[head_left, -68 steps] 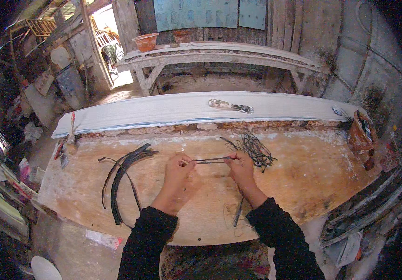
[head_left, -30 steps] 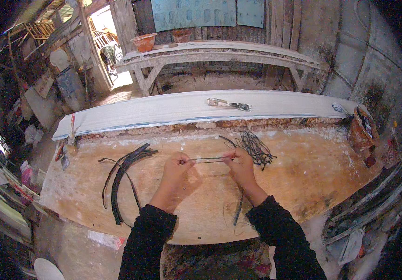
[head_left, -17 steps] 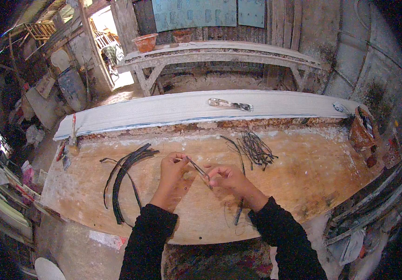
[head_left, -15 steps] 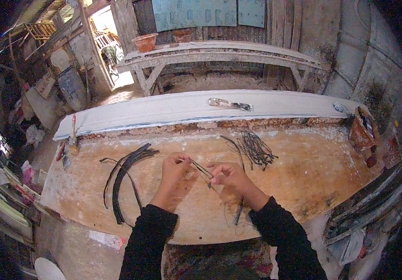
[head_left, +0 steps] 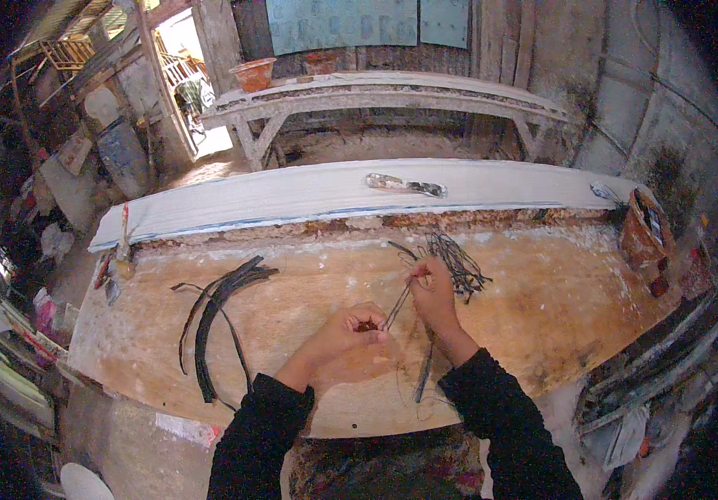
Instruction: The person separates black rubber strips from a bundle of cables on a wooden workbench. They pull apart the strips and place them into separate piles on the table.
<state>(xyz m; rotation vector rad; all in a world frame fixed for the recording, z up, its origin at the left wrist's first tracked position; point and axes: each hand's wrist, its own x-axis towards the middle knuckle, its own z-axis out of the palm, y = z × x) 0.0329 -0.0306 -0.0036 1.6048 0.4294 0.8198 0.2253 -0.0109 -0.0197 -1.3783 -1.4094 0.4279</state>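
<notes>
A thin dark strip [head_left: 397, 307] stretches between my two hands above the wooden tabletop. Its lower end is pinched by my left hand [head_left: 344, 335], whose thumb and fingertips are closed together. Farther up and to the right, the other end sits in the closed fingers of my right hand [head_left: 434, 293]. Just behind that hand lies a pile of looped dark strips [head_left: 461, 265]. A curved bundle of long black strips [head_left: 209, 333] rests at left, one loose strand reaching my left sleeve. Another dark strip [head_left: 423, 377] lies near my right forearm, with fine thread-like strands around it.
A white board [head_left: 292, 193] runs along the table's far side, carrying a plaster-smeared scraper [head_left: 406, 185]. A brush [head_left: 124, 250] stands at the left corner, a brown pot [head_left: 645, 229] at the right. Behind is a whitened bench [head_left: 392, 83] with an orange pot [head_left: 253, 75].
My right hand has moved up and away, while my left hand has come right and nearer me. The strip between them now slants more steeply, its upper end at my right hand.
</notes>
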